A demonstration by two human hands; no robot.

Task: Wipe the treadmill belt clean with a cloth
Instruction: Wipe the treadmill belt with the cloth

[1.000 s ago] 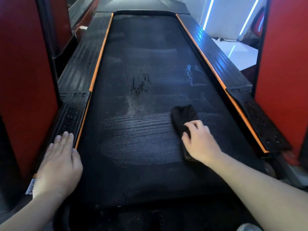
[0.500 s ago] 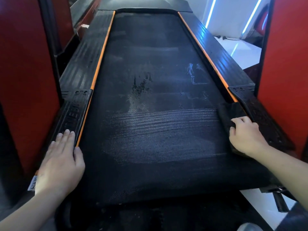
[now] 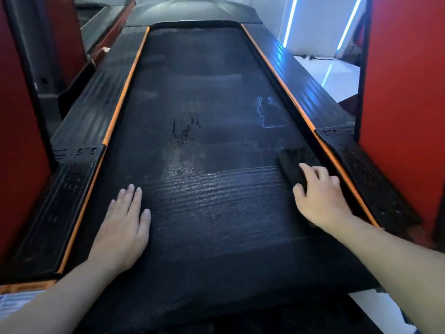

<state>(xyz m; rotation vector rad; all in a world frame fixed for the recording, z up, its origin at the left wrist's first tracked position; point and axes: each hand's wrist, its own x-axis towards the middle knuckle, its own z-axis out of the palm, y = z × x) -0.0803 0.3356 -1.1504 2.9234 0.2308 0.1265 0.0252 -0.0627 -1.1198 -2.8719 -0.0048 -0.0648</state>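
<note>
The black treadmill belt runs away from me, dusty, with a dark smudge in the middle and whitish marks toward the right. A damp streaked band crosses the near part. My right hand presses a black cloth flat onto the belt near its right edge, fingers curled over the cloth's near end. My left hand lies flat on the belt's near left side, fingers straight and holding nothing.
Black ribbed side rails with orange strips flank the belt, left rail and right rail. Red upright panels stand on both sides. The motor cover closes the far end. White floor with blue light strips shows at the right.
My left hand moved off the left rail onto the belt. My right hand and the cloth swept right to the belt's edge, then slid slightly forward and inward.
</note>
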